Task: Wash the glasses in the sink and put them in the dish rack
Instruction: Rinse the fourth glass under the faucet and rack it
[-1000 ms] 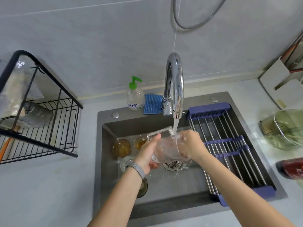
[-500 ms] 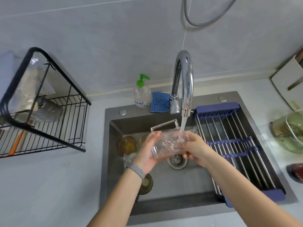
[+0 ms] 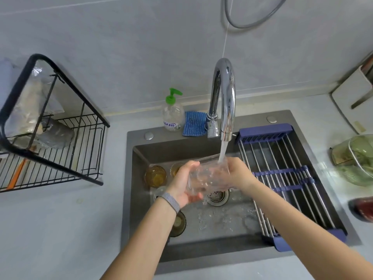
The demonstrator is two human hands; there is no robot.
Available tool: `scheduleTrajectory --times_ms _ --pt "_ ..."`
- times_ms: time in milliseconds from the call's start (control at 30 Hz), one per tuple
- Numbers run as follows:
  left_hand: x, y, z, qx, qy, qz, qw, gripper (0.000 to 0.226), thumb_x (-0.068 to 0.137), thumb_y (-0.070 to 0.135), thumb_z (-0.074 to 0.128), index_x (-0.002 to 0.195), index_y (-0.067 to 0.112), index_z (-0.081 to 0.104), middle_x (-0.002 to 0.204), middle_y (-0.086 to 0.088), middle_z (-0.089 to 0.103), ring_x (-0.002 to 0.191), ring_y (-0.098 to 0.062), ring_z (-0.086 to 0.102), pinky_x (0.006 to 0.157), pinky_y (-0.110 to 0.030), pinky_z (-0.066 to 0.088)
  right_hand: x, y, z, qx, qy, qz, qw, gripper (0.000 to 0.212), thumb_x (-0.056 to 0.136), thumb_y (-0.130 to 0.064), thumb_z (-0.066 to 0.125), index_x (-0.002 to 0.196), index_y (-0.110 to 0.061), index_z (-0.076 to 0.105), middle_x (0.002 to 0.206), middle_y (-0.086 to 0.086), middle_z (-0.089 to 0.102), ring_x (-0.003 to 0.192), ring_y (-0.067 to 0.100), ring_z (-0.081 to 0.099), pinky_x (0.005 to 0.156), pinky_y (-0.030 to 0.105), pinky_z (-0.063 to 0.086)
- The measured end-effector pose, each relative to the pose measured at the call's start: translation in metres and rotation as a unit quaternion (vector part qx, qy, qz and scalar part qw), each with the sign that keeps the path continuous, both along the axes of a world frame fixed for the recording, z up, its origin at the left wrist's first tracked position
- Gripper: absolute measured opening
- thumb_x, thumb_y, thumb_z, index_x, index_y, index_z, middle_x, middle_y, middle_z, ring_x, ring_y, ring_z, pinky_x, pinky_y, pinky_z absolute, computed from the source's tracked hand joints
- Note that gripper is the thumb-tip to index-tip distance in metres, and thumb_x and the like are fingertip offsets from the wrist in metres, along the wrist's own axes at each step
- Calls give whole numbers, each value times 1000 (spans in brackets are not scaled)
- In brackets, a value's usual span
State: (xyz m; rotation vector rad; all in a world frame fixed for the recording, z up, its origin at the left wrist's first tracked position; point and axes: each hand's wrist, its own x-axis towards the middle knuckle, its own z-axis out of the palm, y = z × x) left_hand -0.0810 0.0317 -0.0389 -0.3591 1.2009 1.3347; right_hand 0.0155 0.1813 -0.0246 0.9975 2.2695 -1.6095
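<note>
Clear glass (image 3: 210, 174) held tilted over sink (image 3: 201, 247), under tap (image 3: 224, 93) stream. Left hand (image 3: 185, 182) curled round its left end; right hand (image 3: 236, 172) grips right end. Amber glasses (image 3: 155, 176) on sink floor, left. Black rack (image 3: 60, 138) on bench, far left.
</note>
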Motion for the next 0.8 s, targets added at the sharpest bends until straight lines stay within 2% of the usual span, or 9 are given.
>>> scheduleTrajectory --times_ms 100,200,233,333,467,567,633,733,800 --pt "-3 -3 6 1 -32 -19 999 26 84 41 59 90 16 63 82 -4 63 68 -19 55 40 -15 38 6 5 0 -77 9 77 994 30 85 2 69 111 -9 61 101 4 67 84 16 65 81 35 58" --pt "-2 -4 8 -22 -38 -68 997 35 86 46 58 101 15 65 91 -6 64 65 -18 59 36 -13 35 0 -1 -5 96 -13 -1 995 72 79 -10 78 137 -32 40 107 1 64 76 9 62 62 21 56" --pt "-2 -3 10 -25 -41 -79 996 40 86 48 59 107 15 64 93 -7 64 65 -20 62 36 -13 35 -1 -5 -7 134 30 -13 990 79 77 -17 83 136 -40 38 106 -5 63 80 5 61 65 15 54" --pt "-4 -3 6 -28 -22 -93 995 43 83 50 62 111 18 62 101 -8 64 66 -20 63 36 -15 37 2 -5 -21 146 158 39 976 42 75 -17 86 112 -29 72 106 -14 70 95 2 67 85 27 57" --pt "-5 -7 4 13 1 -81 997 46 84 52 61 108 14 65 99 -9 69 71 -22 67 49 -22 44 3 1 -7 66 119 61 989 4 83 -18 77 86 -18 80 72 -8 73 65 -2 68 61 20 55" --pt "-4 -8 4 30 42 -44 998 37 83 50 64 105 20 69 99 -8 71 81 -25 70 67 -36 53 2 0 -6 -8 69 19 997 9 86 -14 73 81 -15 80 70 10 73 66 19 70 64 40 60" --pt "-4 -8 2 60 65 -6 996 32 77 42 68 102 22 66 97 -7 70 80 -23 69 69 -37 53 3 -6 -5 -85 52 -12 995 12 88 -4 68 88 -9 78 81 19 74 72 34 70 62 39 58" --pt "-2 -9 0 92 83 71 990 27 72 32 73 95 21 63 89 -4 68 73 -20 67 68 -33 49 4 -13 5 -179 5 -48 983 10 84 1 60 81 2 69 76 14 68 61 20 59 51 24 47" --pt "1 -8 0 94 64 108 988 15 77 31 68 87 21 64 79 -4 69 66 -19 66 65 -32 49 1 -15 14 -130 -35 -34 990 16 86 0 53 71 -1 60 59 1 60 56 12 50 55 23 44"
